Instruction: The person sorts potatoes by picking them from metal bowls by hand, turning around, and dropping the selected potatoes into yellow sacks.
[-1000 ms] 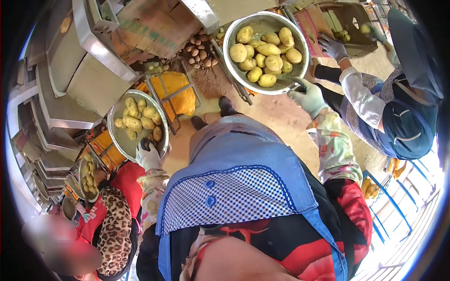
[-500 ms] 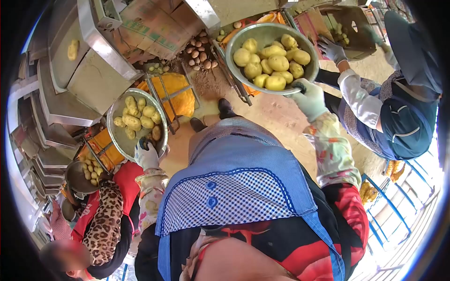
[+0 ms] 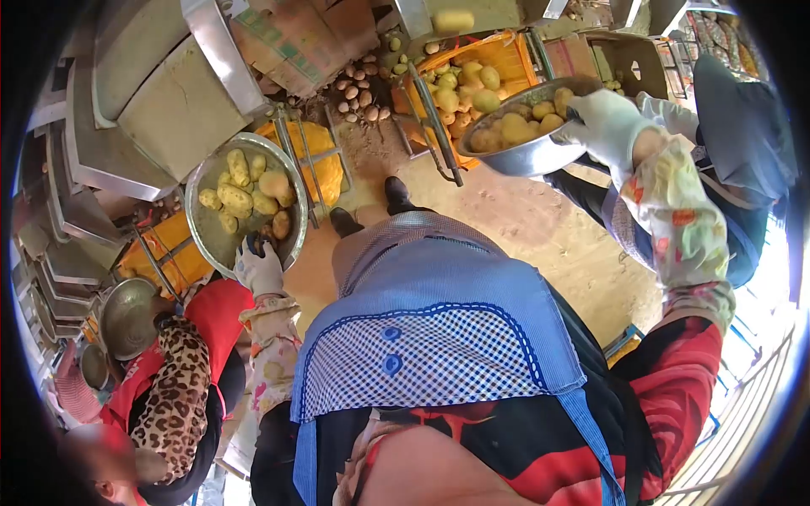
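Note:
My left hand (image 3: 260, 263), in a white glove with dark fingertips, grips the near rim of a round metal bowl (image 3: 196, 221) at the left. Potatoes (image 3: 240, 198) lie in that bowl. At the right, my gloved right hand (image 3: 601, 126) is closed on the rim of a second metal bowl (image 3: 540, 158). This bowl tilts to the left, with its potatoes (image 3: 515, 128) gathered toward the low side. It is beside an orange sack (image 3: 515, 52) in a metal frame, which holds many potatoes (image 3: 460, 84).
A co-worker (image 3: 742, 135) bends at the right, beside a cardboard box (image 3: 634, 61). Another person (image 3: 181, 396) in red and leopard print is at the lower left. Metal chutes (image 3: 160, 110) line the left. Small potatoes (image 3: 361, 97) lie on the floor under a carton (image 3: 291, 42).
The right bowl has moved right and down and tipped left, baring the orange sack. My right hand moved with it. The left bowl shifted slightly left and up. The right co-worker leans differently.

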The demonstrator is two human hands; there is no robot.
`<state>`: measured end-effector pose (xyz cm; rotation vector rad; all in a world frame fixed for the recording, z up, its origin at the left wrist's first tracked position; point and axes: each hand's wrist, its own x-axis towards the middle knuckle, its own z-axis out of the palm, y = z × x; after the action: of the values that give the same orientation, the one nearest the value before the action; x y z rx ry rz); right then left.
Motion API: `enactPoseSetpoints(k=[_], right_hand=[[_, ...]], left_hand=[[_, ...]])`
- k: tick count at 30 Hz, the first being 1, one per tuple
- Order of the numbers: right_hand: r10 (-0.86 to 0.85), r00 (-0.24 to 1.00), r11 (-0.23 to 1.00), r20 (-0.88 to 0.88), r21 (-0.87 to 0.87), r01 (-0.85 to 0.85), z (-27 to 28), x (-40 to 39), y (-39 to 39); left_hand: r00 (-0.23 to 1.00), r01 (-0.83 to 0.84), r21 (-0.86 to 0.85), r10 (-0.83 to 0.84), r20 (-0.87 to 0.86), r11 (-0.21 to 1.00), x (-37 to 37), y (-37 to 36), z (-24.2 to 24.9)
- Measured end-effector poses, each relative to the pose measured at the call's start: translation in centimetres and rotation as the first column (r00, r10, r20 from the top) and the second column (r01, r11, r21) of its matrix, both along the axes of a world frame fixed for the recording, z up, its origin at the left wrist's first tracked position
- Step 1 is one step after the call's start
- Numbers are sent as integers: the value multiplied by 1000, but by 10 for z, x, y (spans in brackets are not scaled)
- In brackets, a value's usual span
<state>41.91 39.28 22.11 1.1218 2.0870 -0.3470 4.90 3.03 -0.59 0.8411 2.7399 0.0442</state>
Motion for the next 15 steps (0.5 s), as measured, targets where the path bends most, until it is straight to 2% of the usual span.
enactPoseSetpoints(k=[3, 7, 9, 14, 15], right_hand=[[75, 990, 997, 116, 26, -79, 3, -23, 7], [170, 945, 985, 278, -65, -158, -12, -40, 6], [176, 910, 983, 375, -111, -144, -13, -45, 5], [155, 918, 985, 366, -135, -112, -5, -37, 4], [151, 920, 985, 361, -136, -109, -3, -34, 3]], left_hand=[[1000, 15, 30, -15, -6, 999, -7, -5, -13], [1000, 15, 37, -15, 9, 999, -7, -9, -16], [1000, 14, 18, -14, 27, 1000, -6, -5, -11], [1000, -4, 6, 4, -15, 1000, -6, -3, -12], [1000, 2, -6, -2, 30, 1000, -7, -4, -11]])
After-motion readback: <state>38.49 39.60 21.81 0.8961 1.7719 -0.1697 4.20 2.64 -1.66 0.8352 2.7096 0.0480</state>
